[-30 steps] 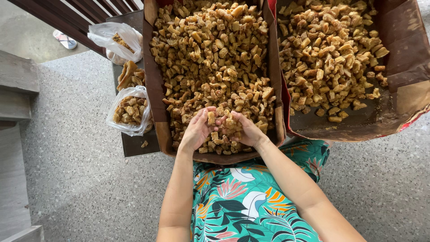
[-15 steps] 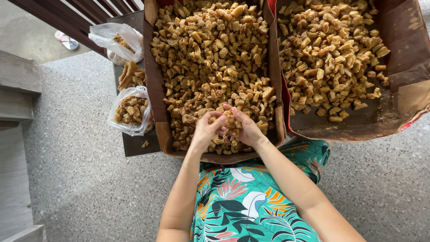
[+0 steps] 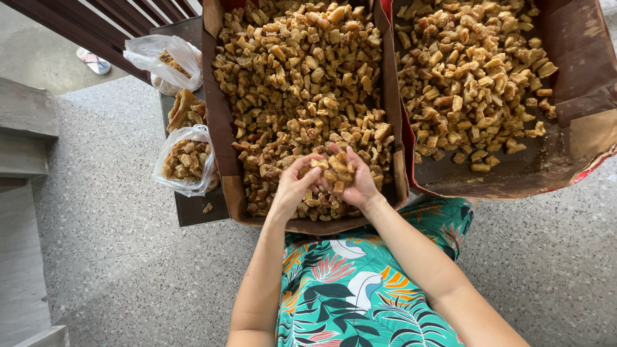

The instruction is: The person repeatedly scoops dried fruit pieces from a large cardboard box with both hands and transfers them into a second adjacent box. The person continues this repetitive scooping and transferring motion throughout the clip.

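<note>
Two cardboard boxes hold golden-brown fried snack pieces point(image 3: 302, 83). The left box point(image 3: 222, 122) is heaped full; the right box point(image 3: 572, 83) is partly bare at its near edge. Both hands meet over the near end of the left box. My right hand point(image 3: 357, 186) is cupped palm up with a handful of the pieces in it. My left hand point(image 3: 292, 186) curls in from the left, its fingers touching the pieces in the right palm.
Left of the boxes a dark board point(image 3: 193, 209) carries a clear plastic bag of pieces point(image 3: 186, 160), loose flat pieces point(image 3: 183, 109) and a second bag point(image 3: 164, 61). Speckled floor surrounds; grey steps point(image 3: 22, 122) at left, a sandal point(image 3: 93, 61) far left.
The hands have risen slightly from the heap, and the right palm has turned up with a handful gathered in it.
</note>
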